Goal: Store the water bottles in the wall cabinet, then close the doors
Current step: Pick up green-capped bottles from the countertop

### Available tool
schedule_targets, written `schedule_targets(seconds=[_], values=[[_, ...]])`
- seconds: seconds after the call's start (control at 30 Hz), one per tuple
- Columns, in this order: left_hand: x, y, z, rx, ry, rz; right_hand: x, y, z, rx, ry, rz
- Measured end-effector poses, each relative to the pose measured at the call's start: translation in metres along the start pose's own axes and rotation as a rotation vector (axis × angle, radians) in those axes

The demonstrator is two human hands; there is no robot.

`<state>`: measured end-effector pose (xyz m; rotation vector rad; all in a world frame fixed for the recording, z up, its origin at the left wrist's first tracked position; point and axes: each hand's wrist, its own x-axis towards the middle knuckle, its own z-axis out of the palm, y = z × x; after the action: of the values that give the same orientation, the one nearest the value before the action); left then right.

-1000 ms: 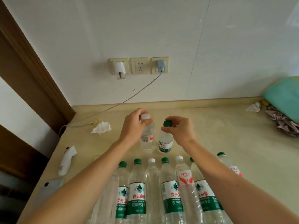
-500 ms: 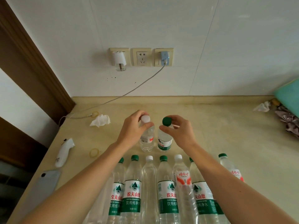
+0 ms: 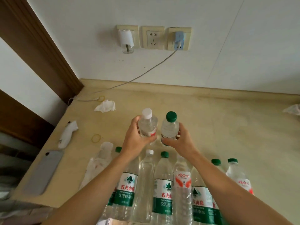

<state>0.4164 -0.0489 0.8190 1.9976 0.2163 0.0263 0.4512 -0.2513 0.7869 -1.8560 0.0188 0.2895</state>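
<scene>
My left hand [image 3: 135, 138] grips the body of a small clear bottle with a white cap [image 3: 148, 123]. My right hand [image 3: 180, 141] grips a small bottle with a green cap [image 3: 170, 127] beside it. Both bottles are upright, close together and held above the counter. A row of several tall water bottles [image 3: 164, 182] stands along the front edge, under my forearms; some have green labels, some red ones. No wall cabinet is in view.
The beige counter [image 3: 227, 127] carries a crumpled tissue [image 3: 105, 106], a white handheld device [image 3: 67, 133], a rubber band [image 3: 96, 138] and a grey phone [image 3: 43, 171] at the left. A charger cable [image 3: 146, 71] runs down from the wall sockets [image 3: 152, 38].
Both hands slid from the caps down to the bodies of the two small bottles and lifted them towards me. The camera moved closer.
</scene>
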Motion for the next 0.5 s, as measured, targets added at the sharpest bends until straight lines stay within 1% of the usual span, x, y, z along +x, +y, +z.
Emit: schedule_targets(seconds=[0.13, 0.3, 0.4, 0.5], values=[[-0.003, -0.009, 0.015, -0.021, 0.077, -0.060, 0.001, 0.005, 0.001, -0.033, 0.001, -0.020], [-0.006, -0.009, 0.028, -0.033, 0.196, -0.037, -0.006, 0.000, 0.003, -0.038, 0.066, -0.017], [-0.011, -0.005, 0.028, -0.037, 0.210, -0.011, -0.013, -0.005, -0.003, 0.059, 0.109, -0.001], [-0.017, 0.011, 0.023, -0.057, 0.182, 0.052, -0.026, -0.020, -0.014, 0.131, 0.173, -0.026]])
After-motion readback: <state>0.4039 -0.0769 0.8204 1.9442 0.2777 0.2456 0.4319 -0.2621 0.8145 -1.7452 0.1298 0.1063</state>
